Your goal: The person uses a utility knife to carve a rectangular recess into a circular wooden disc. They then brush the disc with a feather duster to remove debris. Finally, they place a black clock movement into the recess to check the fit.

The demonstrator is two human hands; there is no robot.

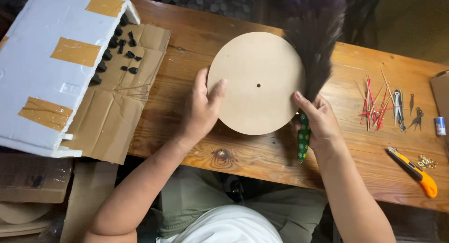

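Note:
A round tan fibreboard disc (256,70) with a small centre hole lies on the wooden table (187,32). My left hand (202,109) grips the disc's left edge, thumb on top. My right hand (319,121) holds a brush by its green dotted handle (303,137). Its dark bristles (314,42) fan upward over the disc's right edge. One finger of that hand rests against the disc's rim.
A white foam slab (51,60) patched with brown tape lies at the left on flattened cardboard (117,102) with small black parts (126,46). At the right are several red and tan thin sticks (375,102), dark metal pieces (414,113), brass rings (426,161) and an orange utility knife (414,171).

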